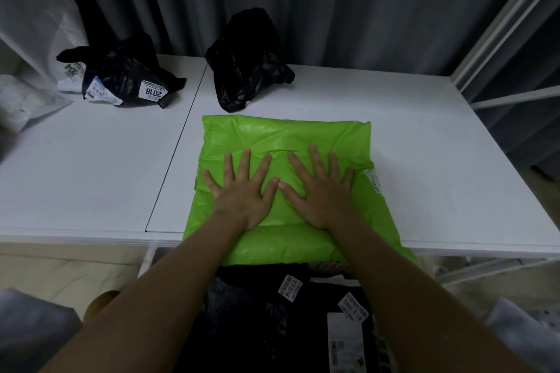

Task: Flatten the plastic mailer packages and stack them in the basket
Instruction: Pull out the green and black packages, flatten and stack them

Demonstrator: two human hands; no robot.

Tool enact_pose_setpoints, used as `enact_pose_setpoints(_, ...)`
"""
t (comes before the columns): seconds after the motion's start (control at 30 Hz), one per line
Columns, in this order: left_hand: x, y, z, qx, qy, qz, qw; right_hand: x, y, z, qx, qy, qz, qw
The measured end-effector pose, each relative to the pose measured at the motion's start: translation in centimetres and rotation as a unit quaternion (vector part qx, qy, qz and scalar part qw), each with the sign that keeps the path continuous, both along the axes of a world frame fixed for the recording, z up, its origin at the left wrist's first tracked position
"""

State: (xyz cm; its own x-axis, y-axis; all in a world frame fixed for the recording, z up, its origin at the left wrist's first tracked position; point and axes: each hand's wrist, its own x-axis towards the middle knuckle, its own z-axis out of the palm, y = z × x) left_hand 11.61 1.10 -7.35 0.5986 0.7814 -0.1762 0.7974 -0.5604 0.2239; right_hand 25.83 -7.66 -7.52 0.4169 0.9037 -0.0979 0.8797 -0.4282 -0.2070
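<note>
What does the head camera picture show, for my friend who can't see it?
Two bare hands, the left hand and the right hand, press flat with spread fingers on a bright green plastic mailer bag lying on a white table. Two crumpled black plastic mailer bags sit farther back, and flattened black mailers with white labels lie below the table's near edge.

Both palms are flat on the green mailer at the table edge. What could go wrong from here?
1. The green mailer overhangs the table edge nearest the person, so pressing from the left hand and right hand might slide it off.
2. It looks puffy; trapped air may keep it from flattening.
3. Two crumpled black mailers remain unflattened behind.
</note>
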Motion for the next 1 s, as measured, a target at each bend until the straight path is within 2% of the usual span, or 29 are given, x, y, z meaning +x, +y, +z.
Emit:
enact_pose_setpoints(0.27, 0.2, 0.2, -0.2, -0.004, 0.026, -0.005, 1.0, 0.1, 0.1, 0.0, -0.025, 0.005, 0.0, 1.0)
enact_pose_setpoints(0.5, -0.1, -0.1, -0.5, 0.013, 0.014, 0.002, 1.0, 0.2, 0.3, 1.0, -0.047, 0.027, 0.01, 0.998)
enact_pose_setpoints(0.63, 0.1, -0.1, -0.8, 0.026, 0.009, 0.002, 1.0, 1.6, 1.3, 2.3, 0.002, -0.055, 0.013, 0.998)
enact_pose_setpoints(0.7, 0.1, -0.2, -0.8, 0.026, 0.006, 0.004, 1.0, 2.1, 2.0, 2.3, -0.006, -0.084, 0.008, 0.996)
enact_pose_setpoints(1.0, 0.1, -0.2, -0.6, 0.025, 0.011, 0.001, 1.0, 2.9, 3.8, 0.8, -0.057, -0.017, -0.035, 0.998)
